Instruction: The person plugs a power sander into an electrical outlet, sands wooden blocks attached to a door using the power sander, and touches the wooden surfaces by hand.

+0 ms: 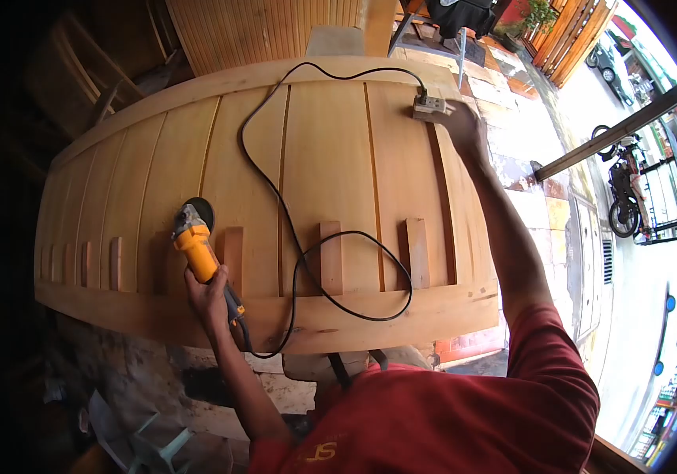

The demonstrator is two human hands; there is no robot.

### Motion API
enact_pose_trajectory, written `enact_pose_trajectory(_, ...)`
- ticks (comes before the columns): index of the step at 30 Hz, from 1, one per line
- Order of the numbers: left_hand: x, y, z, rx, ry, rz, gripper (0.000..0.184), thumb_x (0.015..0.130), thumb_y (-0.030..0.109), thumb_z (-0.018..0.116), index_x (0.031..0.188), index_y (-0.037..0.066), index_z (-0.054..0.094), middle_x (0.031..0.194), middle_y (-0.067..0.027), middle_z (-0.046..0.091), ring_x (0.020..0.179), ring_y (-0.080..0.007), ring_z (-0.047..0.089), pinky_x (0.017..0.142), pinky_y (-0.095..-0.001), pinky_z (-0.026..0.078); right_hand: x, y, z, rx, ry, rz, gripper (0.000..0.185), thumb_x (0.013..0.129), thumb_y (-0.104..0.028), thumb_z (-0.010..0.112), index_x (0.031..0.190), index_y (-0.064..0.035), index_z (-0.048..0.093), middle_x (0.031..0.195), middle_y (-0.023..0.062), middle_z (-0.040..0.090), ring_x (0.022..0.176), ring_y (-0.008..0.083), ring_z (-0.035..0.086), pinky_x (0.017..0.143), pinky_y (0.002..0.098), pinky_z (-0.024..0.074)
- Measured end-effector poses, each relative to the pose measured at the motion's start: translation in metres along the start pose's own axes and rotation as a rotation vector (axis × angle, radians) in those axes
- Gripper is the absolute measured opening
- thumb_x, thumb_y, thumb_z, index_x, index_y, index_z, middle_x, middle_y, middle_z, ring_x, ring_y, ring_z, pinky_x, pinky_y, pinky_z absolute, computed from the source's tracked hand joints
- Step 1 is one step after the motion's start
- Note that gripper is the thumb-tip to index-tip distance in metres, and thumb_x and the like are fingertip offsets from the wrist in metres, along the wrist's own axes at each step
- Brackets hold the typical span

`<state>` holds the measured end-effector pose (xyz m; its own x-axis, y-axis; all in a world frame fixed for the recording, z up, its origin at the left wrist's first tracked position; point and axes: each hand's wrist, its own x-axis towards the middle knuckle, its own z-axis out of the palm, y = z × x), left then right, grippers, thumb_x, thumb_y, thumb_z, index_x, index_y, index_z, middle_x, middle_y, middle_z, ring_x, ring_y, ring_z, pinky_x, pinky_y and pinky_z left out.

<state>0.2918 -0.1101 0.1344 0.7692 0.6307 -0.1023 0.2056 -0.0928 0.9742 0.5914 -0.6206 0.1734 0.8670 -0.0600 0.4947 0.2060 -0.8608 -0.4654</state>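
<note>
My left hand (pixel 208 291) is wrapped round the body of a yellow angle grinder (pixel 198 251). The grinder's dark disc (pixel 201 210) is at the far end, over the panel's planks; I cannot tell whether it touches them. At the panel's far right, my right hand (pixel 462 122) grips a small pale socket block (pixel 430 106). A black plug sits at the block's top, joined to the black power cord (pixel 282 201). This cord loops across the wooden panel (pixel 327 142) and runs back to the grinder's handle.
Several short wood blocks (pixel 330 257) stand along the panel's near side. Behind it is a slatted wooden piece (pixel 263 35). A slanted post (pixel 615 130) and a motorcycle (pixel 627 186) are on the right. A pale plastic chair (pixel 149 438) lies low at left.
</note>
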Motion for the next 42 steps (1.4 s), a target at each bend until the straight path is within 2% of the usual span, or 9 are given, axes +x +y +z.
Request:
enact_pose_trajectory(3,0.003,0.001,-0.004,-0.037,-0.043,-0.019,0.051,0.088,0.010,0.081,0.130,0.001,0.054,0.106,-0.0059,0.065,0.086,-0.0125,0.064,0.076,-0.0288,0.053,-0.103,-0.024,-0.040,0.191,-0.032,0.122,0.043,0.092,-0.036,0.083,0.124,-0.0084,0.073,0.081,0.0073,0.071,0.073,0.0142,0.065,0.070,0.0305,0.0532)
enact_pose_trajectory(11,-0.024,0.025,0.006,-0.077,-0.158,0.026,0.058,0.087,0.010,0.081,0.137,0.000,0.053,0.110,-0.0070,0.063,0.088,-0.0135,0.063,0.078,-0.0290,0.053,-0.302,-0.117,-0.117,0.877,-0.219,0.564,0.046,0.097,-0.030,0.079,0.127,0.0028,0.068,0.096,0.0051,0.071,0.082,0.0116,0.064,0.073,0.0252,0.0521)
enact_pose_trajectory(17,-0.105,0.078,0.054,-0.146,-0.444,0.254,0.061,0.088,0.011,0.081,0.140,0.001,0.052,0.122,-0.0062,0.060,0.107,-0.0147,0.061,0.096,-0.0308,0.050,-0.348,-0.225,-0.107,1.263,-0.449,0.677,0.057,0.104,-0.030,0.070,0.147,0.0018,0.053,0.124,0.0111,0.068,0.113,0.0186,0.065,0.102,0.0336,0.0508)
enact_pose_trajectory(23,-0.194,0.090,0.105,0.125,-0.725,0.332,0.091,0.080,0.021,0.087,0.156,0.004,0.040,0.132,-0.0235,0.066,0.117,-0.0355,0.070,0.097,-0.0433,0.057,-0.358,-0.265,-0.123,1.466,-0.270,0.808,0.068,0.106,-0.035,0.066,0.158,-0.0041,0.035,0.147,0.0120,0.053,0.138,0.0213,0.049,0.117,0.0398,0.0394)
enact_pose_trajectory(25,-0.216,0.080,0.116,0.175,-0.768,0.569,0.100,0.076,0.016,0.087,0.160,0.003,0.034,0.129,-0.0237,0.065,0.114,-0.0397,0.068,0.093,-0.0458,0.057,-0.364,-0.255,-0.128,1.562,-0.079,0.902,0.065,0.102,-0.034,0.072,0.152,-0.0061,0.040,0.138,0.0095,0.060,0.126,0.0176,0.059,0.108,0.0331,0.0464)
enact_pose_trajectory(29,-0.247,0.065,0.129,-0.017,-0.948,0.869,0.114,0.068,-0.001,0.079,0.164,-0.005,0.018,0.108,-0.0224,0.059,0.099,-0.0414,0.059,0.092,-0.0498,0.048,-0.383,-0.231,-0.159,1.478,-0.007,0.947,0.063,0.101,-0.029,0.073,0.149,-0.0018,0.045,0.134,0.0098,0.063,0.122,0.0179,0.062,0.105,0.0321,0.0495)
enact_pose_trajectory(35,-0.281,0.070,0.121,-0.054,-1.174,0.831,0.107,0.081,0.014,0.082,0.166,-0.001,0.019,0.129,-0.0281,0.057,0.117,-0.0445,0.058,0.107,-0.0519,0.046,-0.410,-0.201,-0.189,1.558,0.136,0.989,0.073,0.099,-0.043,0.065,0.151,0.0036,0.044,0.142,0.0171,0.061,0.128,0.0274,0.062,0.109,0.0395,0.0507)
enact_pose_trajectory(38,-0.266,0.057,0.111,-0.014,-1.100,0.631,0.088,0.089,0.019,0.080,0.163,0.004,0.035,0.137,-0.0285,0.057,0.127,-0.0432,0.056,0.109,-0.0468,0.047,-0.437,-0.150,-0.193,1.550,0.183,1.090,0.070,0.095,-0.045,0.070,0.145,0.0009,0.049,0.127,0.0165,0.065,0.110,0.0257,0.068,0.091,0.0389,0.0585)
enact_pose_trajectory(42,-0.196,0.018,0.106,0.561,-0.415,0.943,0.072,0.092,0.021,0.075,0.156,0.004,0.047,0.154,-0.0239,0.045,0.138,-0.0427,0.048,0.114,-0.0504,0.043,-0.456,-0.121,-0.211,1.549,0.286,1.041,0.066,0.094,-0.042,0.071,0.141,-0.0006,0.050,0.114,0.0108,0.064,0.100,0.0213,0.066,0.086,0.0363,0.0588)
